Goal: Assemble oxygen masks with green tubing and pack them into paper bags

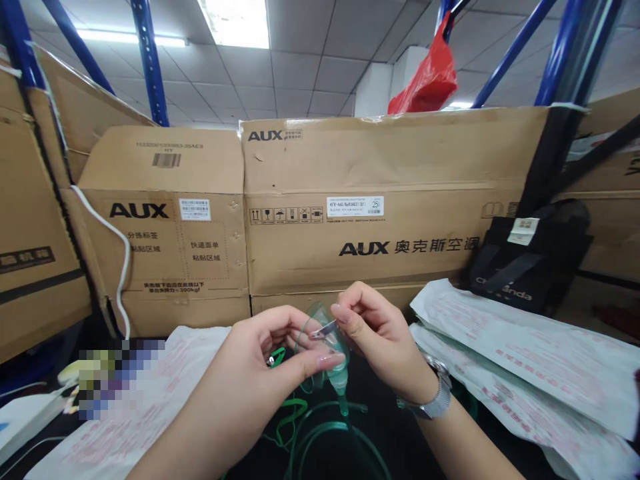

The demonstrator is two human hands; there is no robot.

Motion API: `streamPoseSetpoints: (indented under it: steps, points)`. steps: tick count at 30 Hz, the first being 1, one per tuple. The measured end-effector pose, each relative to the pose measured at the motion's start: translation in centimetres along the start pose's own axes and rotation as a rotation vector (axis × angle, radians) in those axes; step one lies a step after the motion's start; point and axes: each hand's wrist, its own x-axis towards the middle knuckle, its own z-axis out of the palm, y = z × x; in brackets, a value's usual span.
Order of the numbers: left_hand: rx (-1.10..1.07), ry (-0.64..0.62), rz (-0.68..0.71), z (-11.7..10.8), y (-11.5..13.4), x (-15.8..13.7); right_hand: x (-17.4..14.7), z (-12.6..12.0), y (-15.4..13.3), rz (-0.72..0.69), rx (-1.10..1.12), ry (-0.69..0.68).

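Observation:
A clear green oxygen mask [337, 363] is held between my two hands above the dark table. My left hand [280, 353] is closed on the mask's edge, its thumb lying along the near side. With thumb and forefinger, my right hand [373, 327] pinches one end of a small metal nose strip [326, 329] on the mask. Below, green tubing [345, 430] lies in loops on the table. A green elastic strap [293, 417] hangs beneath my left hand. The mask's far side is partly hidden by my fingers.
Large AUX cardboard boxes [300, 267] form a wall behind the table. White printed packages lie at the left [125, 427] and stacked at the right [525, 353]. A black bag [530, 267] stands at the right rear. A white cable [117, 233] hangs at the left.

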Motion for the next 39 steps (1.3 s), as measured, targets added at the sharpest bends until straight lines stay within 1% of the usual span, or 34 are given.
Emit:
streamPoseSetpoints:
  steps: [4, 10, 16, 20, 22, 26, 32, 33, 35, 39]
  points:
    - [0.05, 0.017, 0.025, 0.3, 0.0, -0.3, 0.0, -0.4, -0.5, -0.03, -0.101, 0.003]
    - [0.141, 0.042, 0.042, 0.9, 0.3, -0.6, -0.1, -0.9, -0.5, -0.065, -0.279, 0.08]
    - [0.12, 0.07, 0.062, 0.9, 0.0, -0.5, -0.5, -0.9, -0.9, -0.151, -0.378, 0.078]
    - [0.065, 0.023, 0.049, 0.5, 0.0, -0.4, -0.7, -0.8, -1.1, -0.189, -0.431, 0.078]
    - [0.021, 0.024, 0.041, 0.4, 0.0, -0.4, -0.8, -0.7, -1.3, -0.213, -0.471, 0.085]
    - [0.034, 0.095, 0.054, 0.6, 0.0, -0.3, -0.9, -0.4, -1.6, -0.271, -0.524, 0.108]
    - [0.187, 0.208, 0.181, 1.4, -0.1, -0.7, -1.0, 0.1, -1.4, -0.254, -0.489, 0.119]
    - [0.173, 0.213, 0.195, 1.4, -0.2, -0.7, -1.1, 0.1, -1.3, -0.251, -0.47, 0.121]
    - [0.077, 0.208, 0.198, 1.5, -0.2, -0.8, -1.1, 0.2, -1.2, -0.241, -0.408, 0.126]
    - [-0.201, 0.125, 0.16, 1.6, -0.5, -0.7, -1.2, 0.0, -1.4, -0.195, -0.285, 0.11]
